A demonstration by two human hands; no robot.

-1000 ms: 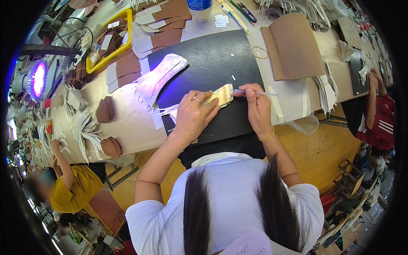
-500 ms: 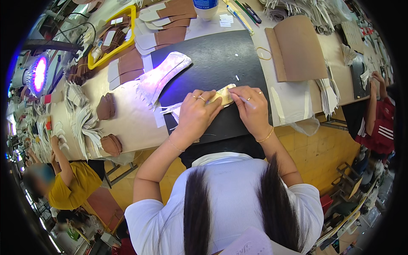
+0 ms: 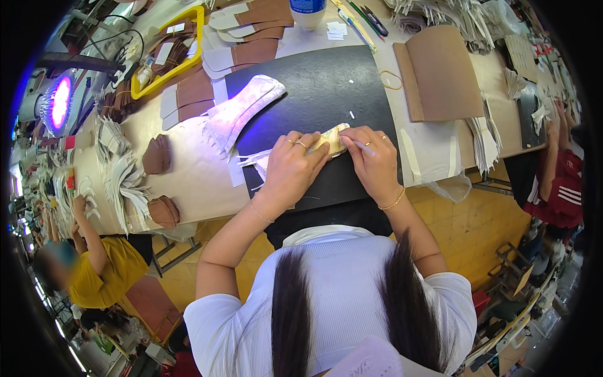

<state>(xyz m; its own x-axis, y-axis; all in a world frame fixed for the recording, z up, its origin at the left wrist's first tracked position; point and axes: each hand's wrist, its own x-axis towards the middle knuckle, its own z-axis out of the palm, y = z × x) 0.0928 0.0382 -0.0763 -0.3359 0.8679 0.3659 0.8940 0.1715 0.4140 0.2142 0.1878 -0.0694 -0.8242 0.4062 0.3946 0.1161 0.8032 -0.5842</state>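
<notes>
Room over black mat (image 3: 320, 78) beyond right hand (image 3: 374, 160), white pieces (image 3: 246, 110) blocking left

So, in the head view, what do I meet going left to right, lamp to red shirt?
Round lit lamp → upper brown bundle → left hand → cream piece → right hand → folded brown sheet → co-worker's red shirt.

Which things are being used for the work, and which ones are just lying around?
Seem to be in use:
yellowish piece, under the left hand
thin pale stick, in the right hand
black mat, underneath

Seem to be just lying around:
bottle
rubber band
folded brown sheet
yellow basket
</notes>
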